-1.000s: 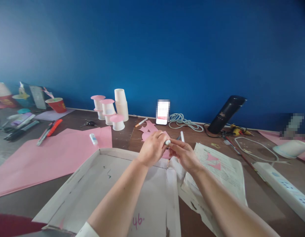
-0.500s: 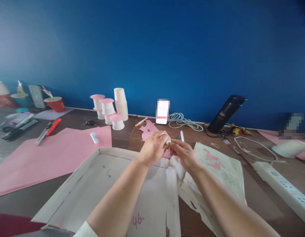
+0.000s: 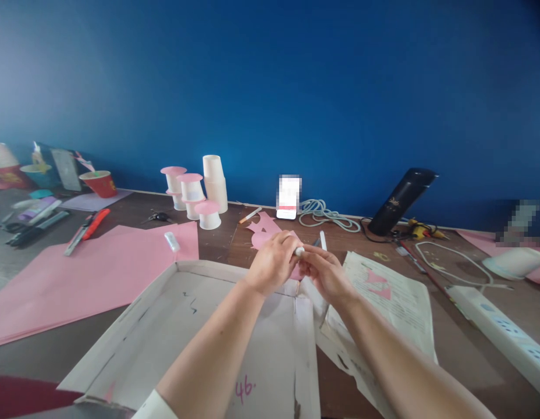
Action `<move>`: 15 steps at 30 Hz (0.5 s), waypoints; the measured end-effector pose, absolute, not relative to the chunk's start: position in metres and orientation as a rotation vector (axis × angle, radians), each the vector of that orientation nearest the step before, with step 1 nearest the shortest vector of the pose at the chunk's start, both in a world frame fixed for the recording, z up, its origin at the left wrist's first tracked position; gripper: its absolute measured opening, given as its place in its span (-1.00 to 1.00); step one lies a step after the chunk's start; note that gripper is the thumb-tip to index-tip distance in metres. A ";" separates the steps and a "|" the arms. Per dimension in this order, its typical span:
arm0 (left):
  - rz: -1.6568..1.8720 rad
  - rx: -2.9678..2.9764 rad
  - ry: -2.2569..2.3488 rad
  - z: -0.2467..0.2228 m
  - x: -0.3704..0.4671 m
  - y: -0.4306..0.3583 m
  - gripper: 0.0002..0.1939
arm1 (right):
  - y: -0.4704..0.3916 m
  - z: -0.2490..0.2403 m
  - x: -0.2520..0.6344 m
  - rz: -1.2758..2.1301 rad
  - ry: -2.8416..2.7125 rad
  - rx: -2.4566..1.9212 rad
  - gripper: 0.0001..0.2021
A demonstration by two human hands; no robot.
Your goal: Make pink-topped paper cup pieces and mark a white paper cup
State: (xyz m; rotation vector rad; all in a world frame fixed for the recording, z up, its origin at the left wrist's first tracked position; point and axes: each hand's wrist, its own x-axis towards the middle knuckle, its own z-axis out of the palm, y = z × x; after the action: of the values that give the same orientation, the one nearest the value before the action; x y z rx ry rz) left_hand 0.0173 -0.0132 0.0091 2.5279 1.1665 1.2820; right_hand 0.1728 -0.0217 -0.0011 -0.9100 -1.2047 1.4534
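A small white object [image 3: 299,251] is pinched between my two hands above the far right edge of the white cardboard tray [image 3: 160,326]. My left hand [image 3: 273,263] has its fingers curled around it, and my right hand [image 3: 324,271] touches it with thumb and fingertips; its exact shape is mostly hidden. Behind my hands lie cut pink paper scraps [image 3: 263,233]. A white pen cap or stick [image 3: 323,240] rests just beyond my right hand. Beside my right forearm is a printed sheet [image 3: 401,302] with a pink scrap on it.
Pink sheets [image 3: 99,267] with a glue tube [image 3: 171,241] and a cutter [image 3: 89,230] lie left. White cups [image 3: 215,186] and pink-topped cups [image 3: 208,215] stand behind. A phone [image 3: 288,198], cable [image 3: 326,215], black bottle [image 3: 401,201] and power strip [image 3: 501,334] are also there.
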 end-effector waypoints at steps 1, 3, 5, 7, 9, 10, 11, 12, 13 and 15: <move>1.279 2.521 1.180 0.009 0.017 -0.014 -0.89 | -0.022 0.000 0.173 1.477 -1.190 -0.889 -0.79; 1.266 2.516 1.206 0.010 0.016 -0.015 -0.87 | -0.023 0.001 0.175 1.512 -1.192 -0.855 -0.77; 1.240 2.521 1.229 0.011 0.015 -0.015 -0.85 | -0.024 0.001 0.176 1.533 -1.206 -0.839 -0.75; 1.221 2.530 1.238 0.011 0.015 -0.015 -0.84 | -0.024 0.002 0.175 1.539 -1.206 -0.843 -0.75; 1.215 2.547 1.226 0.011 0.015 -0.015 -0.84 | -0.024 0.002 0.175 1.538 -1.197 -0.856 -0.78; 1.215 2.558 1.211 0.010 0.016 -0.014 -0.84 | -0.024 0.002 0.174 1.536 -1.196 -0.863 -0.79; 1.217 2.569 1.194 0.010 0.016 -0.014 -0.85 | -0.024 0.002 0.173 1.531 -1.198 -0.872 -0.80; 1.219 2.580 1.183 0.009 0.017 -0.014 -0.86 | -0.024 0.003 0.173 1.524 -1.202 -0.883 -0.81; 1.221 2.590 1.177 0.008 0.017 -0.013 -0.86 | -0.024 0.002 0.172 1.516 -1.209 -0.894 -0.81; 1.220 2.611 1.177 0.007 0.018 -0.013 -0.87 | -0.022 0.002 0.172 1.499 -1.225 -0.911 -0.78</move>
State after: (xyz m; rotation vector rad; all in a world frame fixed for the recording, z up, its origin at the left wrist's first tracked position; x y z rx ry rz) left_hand 0.0182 -0.0128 0.0074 2.6115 1.1770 1.2195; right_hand 0.1718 -0.0225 0.0016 -0.9108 -1.2246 1.4985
